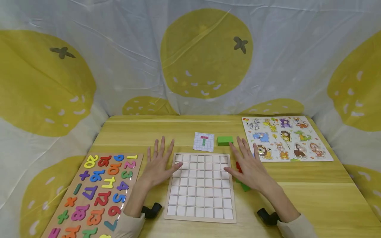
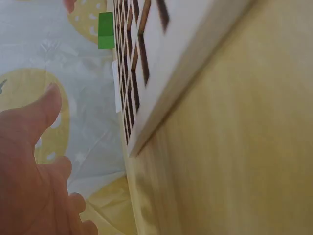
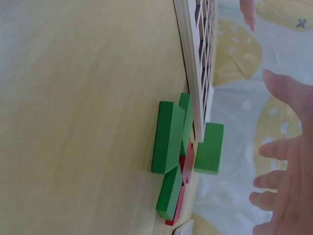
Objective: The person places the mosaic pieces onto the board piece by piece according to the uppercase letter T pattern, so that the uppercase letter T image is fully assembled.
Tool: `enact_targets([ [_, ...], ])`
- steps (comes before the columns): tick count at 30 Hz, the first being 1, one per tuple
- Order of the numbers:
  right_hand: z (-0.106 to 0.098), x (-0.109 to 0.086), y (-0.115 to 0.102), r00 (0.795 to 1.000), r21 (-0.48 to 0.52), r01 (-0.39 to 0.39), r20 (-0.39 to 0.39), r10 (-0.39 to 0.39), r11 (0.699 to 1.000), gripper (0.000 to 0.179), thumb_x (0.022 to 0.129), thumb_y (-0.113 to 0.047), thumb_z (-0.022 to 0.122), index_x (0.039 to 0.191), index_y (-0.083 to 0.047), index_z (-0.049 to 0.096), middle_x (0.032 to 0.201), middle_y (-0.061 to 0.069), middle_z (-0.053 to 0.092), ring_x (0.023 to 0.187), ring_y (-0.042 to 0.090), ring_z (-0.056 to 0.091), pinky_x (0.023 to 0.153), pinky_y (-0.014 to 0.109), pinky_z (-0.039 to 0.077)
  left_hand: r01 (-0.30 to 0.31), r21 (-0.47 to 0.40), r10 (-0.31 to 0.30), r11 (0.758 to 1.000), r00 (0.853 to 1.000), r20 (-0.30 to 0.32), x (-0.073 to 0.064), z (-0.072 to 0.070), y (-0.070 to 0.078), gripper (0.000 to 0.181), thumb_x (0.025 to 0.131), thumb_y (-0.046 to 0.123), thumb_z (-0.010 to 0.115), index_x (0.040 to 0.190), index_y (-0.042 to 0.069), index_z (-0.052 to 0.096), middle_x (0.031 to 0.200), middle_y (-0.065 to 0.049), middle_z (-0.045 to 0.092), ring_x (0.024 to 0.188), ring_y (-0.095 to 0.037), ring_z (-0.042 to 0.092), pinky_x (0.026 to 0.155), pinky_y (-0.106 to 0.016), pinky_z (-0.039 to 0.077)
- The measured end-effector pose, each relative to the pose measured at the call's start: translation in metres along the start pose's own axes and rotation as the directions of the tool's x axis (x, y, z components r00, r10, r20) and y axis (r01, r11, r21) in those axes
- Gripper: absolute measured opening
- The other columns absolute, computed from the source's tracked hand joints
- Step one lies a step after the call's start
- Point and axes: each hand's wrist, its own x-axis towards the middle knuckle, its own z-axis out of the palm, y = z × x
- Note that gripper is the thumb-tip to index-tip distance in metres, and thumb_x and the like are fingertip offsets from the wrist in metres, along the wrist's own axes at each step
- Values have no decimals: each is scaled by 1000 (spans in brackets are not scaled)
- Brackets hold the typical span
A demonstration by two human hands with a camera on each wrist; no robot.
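Note:
Both hands hover with fingers spread, one at each side of a wooden grid board (image 1: 200, 187) with white squares. The left hand (image 1: 158, 168) is by the board's left edge, its thumb over the squares in the head view; nothing is in it. At the right edge, the right hand (image 1: 248, 165) is likewise empty, partly hiding red and green blocks. The right wrist view shows these green blocks (image 3: 167, 137) and red blocks (image 3: 187, 164) lying beside the board. A longer green block (image 1: 225, 141) and a pattern card (image 1: 203, 142) with a red and green T sit behind the board.
A wooden number board (image 1: 98, 188) with colourful digits and signs lies on the left. At the back right is an animal puzzle board (image 1: 288, 138). A white cloth (image 1: 134, 66) with yellow fruit prints surrounds the table (image 1: 327, 205). Black wrist devices (image 1: 152, 210) are on both wrists.

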Motion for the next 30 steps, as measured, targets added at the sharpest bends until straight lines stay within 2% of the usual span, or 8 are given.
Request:
enact_targets([
  [6,-2,-9,3,1000,27,1,6,-2,1000,92,97,-57,63,165,-9,25,175,17,3,161,43,9,124,75,7,2,-52,1,999,999,46,-7,2,-11,97,96,61,60,168,20,9,174,-20,-9,160,-48,-7,124,-74,-2],
  [11,-5,-17,7,1000,52,10,-11,-10,999,89,98,-55,63,164,-8,27,175,19,6,160,45,12,124,74,8,-11,-156,37,988,986,163,-13,6,-17,111,88,63,71,168,17,9,173,-23,-13,159,-49,-13,124,-74,-7],
  [14,-7,-21,9,1000,58,10,-6,-10,998,88,98,-54,63,163,-6,28,174,21,7,160,46,13,124,74,7,-16,-184,57,983,974,217,-14,8,-20,120,82,63,78,168,16,8,172,-23,-15,158,-48,-15,124,-74,-8],
  [21,-8,-23,11,999,59,-7,37,5,998,88,99,-54,62,163,-5,27,174,21,5,160,46,13,125,73,7,-24,-220,80,975,965,251,-16,8,-26,129,75,59,87,168,17,7,172,-22,-17,159,-46,-16,124,-72,-9],
  [30,-12,-25,11,999,111,2,37,-6,994,85,100,-51,62,163,-6,28,174,22,10,159,45,14,128,68,1,-60,-254,132,965,952,276,-18,5,-33,139,65,53,95,167,14,10,170,-27,-19,158,-48,-20,124,-72,-11],
])
